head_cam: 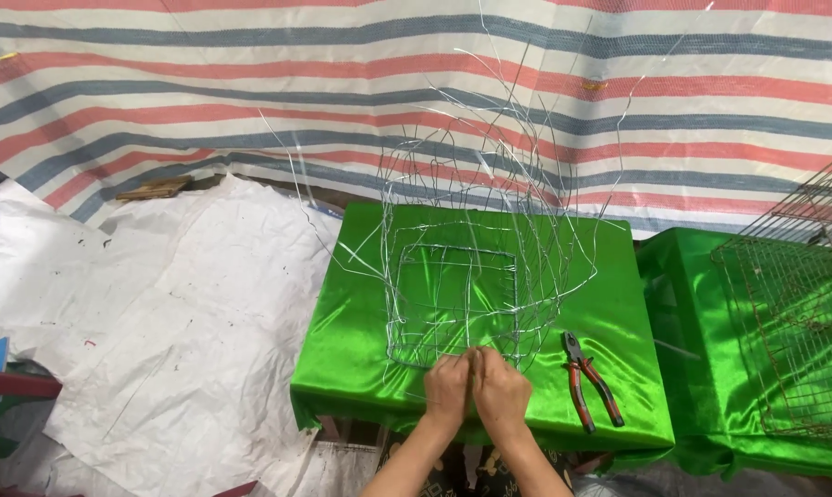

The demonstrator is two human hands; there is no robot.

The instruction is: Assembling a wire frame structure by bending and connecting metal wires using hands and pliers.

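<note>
Both hands, left hand (pixel 447 385) and right hand (pixel 500 388), pinched tight on the near edge of the half-woven silver wire cage frame (pixel 453 294); it sits on the shiny green cloth-covered table (pixel 342 350). Red-handled pliers (pixel 589 379) lie just right of them; untouched.

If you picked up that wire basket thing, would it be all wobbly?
Probably wobbly: the wire frame is thin strands with loose ends sticking up, so it would likely flex and spring. It looks light, being mostly open gaps. Both the left hand and right hand pinch its near edge, and the stray ends might poke.
</note>
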